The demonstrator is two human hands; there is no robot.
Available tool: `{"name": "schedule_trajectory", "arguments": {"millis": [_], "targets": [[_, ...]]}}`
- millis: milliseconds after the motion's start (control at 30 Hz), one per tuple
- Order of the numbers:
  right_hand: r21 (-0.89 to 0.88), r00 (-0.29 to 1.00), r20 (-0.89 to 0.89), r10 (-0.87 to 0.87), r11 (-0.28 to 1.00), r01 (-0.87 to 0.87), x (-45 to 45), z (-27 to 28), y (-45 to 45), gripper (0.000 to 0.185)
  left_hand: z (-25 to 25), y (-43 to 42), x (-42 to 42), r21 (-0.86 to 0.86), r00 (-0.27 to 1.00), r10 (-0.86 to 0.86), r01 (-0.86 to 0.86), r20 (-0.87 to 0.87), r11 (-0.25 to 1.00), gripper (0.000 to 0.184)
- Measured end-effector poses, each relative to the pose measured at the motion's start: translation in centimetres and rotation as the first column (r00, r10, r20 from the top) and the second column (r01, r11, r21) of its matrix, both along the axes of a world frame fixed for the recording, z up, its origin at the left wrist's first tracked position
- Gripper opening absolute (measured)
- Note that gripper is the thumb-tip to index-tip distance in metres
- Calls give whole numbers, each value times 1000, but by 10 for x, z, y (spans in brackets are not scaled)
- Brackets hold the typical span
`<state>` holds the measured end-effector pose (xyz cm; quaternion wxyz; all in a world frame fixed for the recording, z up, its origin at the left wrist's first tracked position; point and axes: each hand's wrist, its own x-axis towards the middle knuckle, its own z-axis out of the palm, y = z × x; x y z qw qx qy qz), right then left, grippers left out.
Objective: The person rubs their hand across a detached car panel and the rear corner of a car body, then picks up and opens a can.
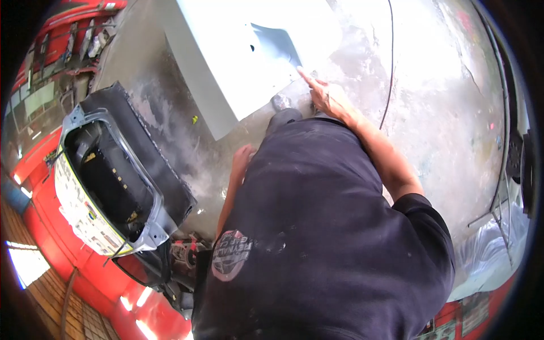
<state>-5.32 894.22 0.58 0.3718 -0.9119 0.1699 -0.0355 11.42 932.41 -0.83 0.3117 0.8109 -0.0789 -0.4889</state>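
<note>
A large pale body panel (218, 85) with a shallow recess and a small dark hole fills the upper middle of the head view, bright with glare. My right hand (330, 99) is at its near right corner. The index finger is stretched out to the panel's edge beside the recess, and the hand grips nothing that I can see. Lower down, my left hand (243, 156) is beside my body, just below the panel's near end. My dark shirt partly covers it, and its fingers are too hidden to read.
On the left stands a car tailgate (107, 187) with papered glass and a dark interior side. A dark cable (391, 62) crosses the stained concrete floor (436, 141) on the right. Clear plastic sheeting (493, 249) is at lower right. Red walls (42, 226) and racks of parts are at left.
</note>
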Motion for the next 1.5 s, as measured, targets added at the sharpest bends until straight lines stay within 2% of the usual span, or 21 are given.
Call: {"name": "schedule_trajectory", "arguments": {"millis": [100, 200, 233, 333, 433, 533, 633, 733, 767, 867, 967, 1067, 1267, 1367, 1467, 1500], "targets": [[62, 984, 0, -178, 982, 178, -5, -22, 6, 76, -1, -6, -1, 43, 999, 49, -50, 13, 998, 37], [46, 976, -5, -218, 975, 218, -7, -34, 0, 78, 0, -9, -2, 105, 996, 84, -82, -14, 991, 39], [119, 964, 4, -265, 957, 263, -6, -34, 1, 77, -4, -7, -2, 94, 996, 88, -85, -28, 992, 40], [49, 992, -5, -128, 991, 128, -5, -7, 4, 84, -6, -5, -1, 92, 997, 49, -44, -54, 995, 43], [68, 999, 23, 42, 997, -43, -5, 6, 10, 86, -11, 0, -1, 103, 996, 62, -55, -71, 993, 45], [122, 980, 173, -98, 989, 77, -7, -13, 17, 88, -18, 3, -3, 94, 989, 113, -103, -100, 990, 44], [183, 973, -82, -217, 956, 229, -11, -22, 12, 74, -23, 6, -4, 66, 989, 109, -102, -105, 993, 43], [207, 968, -89, -236, 946, 249, -14, -27, 6, 73, -34, 14, -3, 26, 987, 104, -101, -120, 995, 42], [35, 975, 42, -219, 975, 218, -15, -33, 9, 83, -39, 17, -2, 11, 986, 106, -106, -130, 994, 42], [84, 999, -5, -46, 995, 46, -11, 1, 7, 78, -50, 25, 1, 25, 976, 118, -116, -184, 993, 41], [139, 1000, -4, -3, 990, 4, -2, 9, 20, 71, -50, 24, 2, 57, 971, 160, -152, -179, 987, 41], [161, 999, -45, 3, 987, 5, 4, 0, 28, 72, -14, -6, -1, 98, 990, 109, -100, -89, 990, 42], [137, 982, -131, 140, 983, -122, 11, 9, 38, 73, -12, -13, -4, 110, 995, 82, -75, -64, 991, 43], [102, 979, -98, 178, 981, -168, 14, 12, 43, 73, -7, -16, -6, 125, 996, 50, -42, -67, 991, 43], [44, 987, 0, 164, 986, -163, 19, -1, 46, 79, -33, 2, -12, 14, 976, 166, -166, -143, 986, 43], [18, 989, -37, 141, 990, -140, 17, -5, 46, 80, -33, 3, -14, 17, 974, 174, -173, -148, 985, 43]]}}
